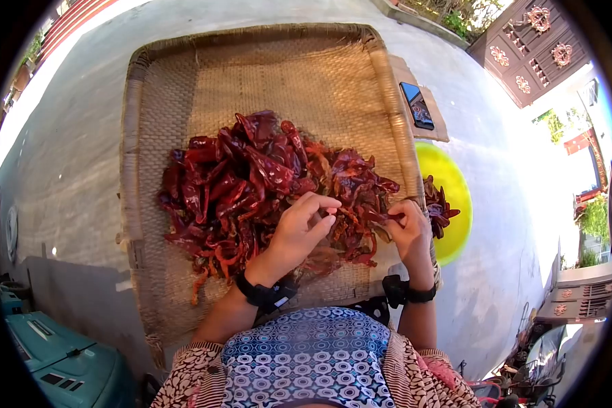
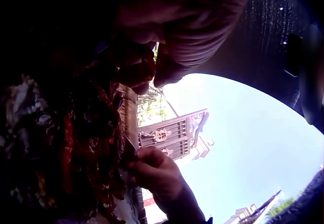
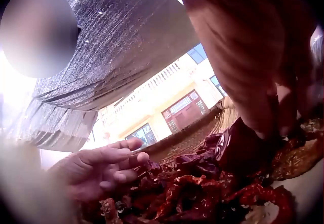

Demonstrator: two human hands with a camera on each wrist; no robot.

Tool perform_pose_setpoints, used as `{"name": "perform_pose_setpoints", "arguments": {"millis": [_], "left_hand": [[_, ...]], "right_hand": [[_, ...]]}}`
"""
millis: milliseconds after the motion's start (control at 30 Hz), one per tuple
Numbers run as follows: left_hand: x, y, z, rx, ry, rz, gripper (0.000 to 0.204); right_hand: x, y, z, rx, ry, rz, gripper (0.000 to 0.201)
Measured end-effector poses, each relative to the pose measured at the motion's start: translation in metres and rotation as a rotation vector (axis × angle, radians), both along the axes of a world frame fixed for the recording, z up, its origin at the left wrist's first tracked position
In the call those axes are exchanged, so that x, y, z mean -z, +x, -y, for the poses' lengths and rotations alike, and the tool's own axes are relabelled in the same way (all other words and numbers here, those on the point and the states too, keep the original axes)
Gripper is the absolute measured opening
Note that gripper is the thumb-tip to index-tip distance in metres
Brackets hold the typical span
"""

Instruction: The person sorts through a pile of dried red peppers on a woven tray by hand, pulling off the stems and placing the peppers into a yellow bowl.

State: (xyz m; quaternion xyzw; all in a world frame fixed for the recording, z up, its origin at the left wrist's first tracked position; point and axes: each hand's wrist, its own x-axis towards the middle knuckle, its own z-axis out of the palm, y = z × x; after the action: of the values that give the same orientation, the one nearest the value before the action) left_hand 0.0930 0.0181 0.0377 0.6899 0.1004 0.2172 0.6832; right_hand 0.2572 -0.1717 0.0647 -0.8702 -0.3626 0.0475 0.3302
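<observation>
A heap of dried red chili peppers lies in a shallow woven tray. Over the near middle of the heap is my left hand, fingers loosely bent and thumb close to the index finger. No pepper shows in it in the right wrist view, where the left hand hovers beside the pile. My right hand, at the tray's right rim, pinches a dark red chili pepper between thumb and fingers. The left wrist view is mostly dark, with the right hand low in it.
A yellow-green basin holding several chili peppers stands right of the tray, partly behind its rim. Beyond it, a phone lies on a piece of cardboard. A teal machine or case stands at the lower left on the concrete floor.
</observation>
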Motion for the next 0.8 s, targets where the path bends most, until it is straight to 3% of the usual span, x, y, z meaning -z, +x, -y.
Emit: {"name": "perform_pose_setpoints", "arguments": {"millis": [100,167,233,267,333,367,500,633,733,800], "left_hand": [[-0.019,-0.003,0.006,-0.01,0.055,0.007,0.033],[-0.022,-0.002,0.01,0.005,0.105,0.026,0.04],[-0.012,0.002,0.014,-0.008,0.098,0.08,0.033],[-0.008,0.004,0.015,-0.013,0.097,0.106,0.03],[-0.015,-0.001,0.011,0.115,-0.17,-0.052,0.024],[-0.019,-0.004,0.007,0.179,-0.301,-0.131,0.021],[-0.011,-0.001,0.003,0.313,-0.462,-0.154,0.019],[-0.014,0.011,0.02,0.253,-0.486,-0.033,0.031],[-0.011,0.013,0.022,0.255,-0.502,-0.067,0.03],[-0.004,0.013,0.021,0.267,-0.473,-0.061,0.027]], "right_hand": [[-0.005,-0.009,-0.001,-0.06,0.281,-0.322,0.022],[-0.02,-0.021,-0.011,-0.09,0.239,-0.54,0.019],[-0.022,-0.028,-0.019,-0.151,0.275,-0.745,0.016],[-0.02,-0.029,-0.021,-0.168,0.277,-0.794,0.017],[-0.019,-0.03,-0.024,-0.201,0.297,-0.889,0.019],[-0.018,-0.027,-0.02,-0.232,0.208,-0.843,0.016],[-0.022,-0.02,-0.008,-0.359,0.064,-0.775,0.017],[-0.012,0.0,0.015,-0.19,0.258,-0.765,0.022],[-0.004,0.027,0.032,0.049,0.66,-0.734,0.026],[-0.003,0.036,0.034,0.171,1.149,-0.912,0.032]]}}
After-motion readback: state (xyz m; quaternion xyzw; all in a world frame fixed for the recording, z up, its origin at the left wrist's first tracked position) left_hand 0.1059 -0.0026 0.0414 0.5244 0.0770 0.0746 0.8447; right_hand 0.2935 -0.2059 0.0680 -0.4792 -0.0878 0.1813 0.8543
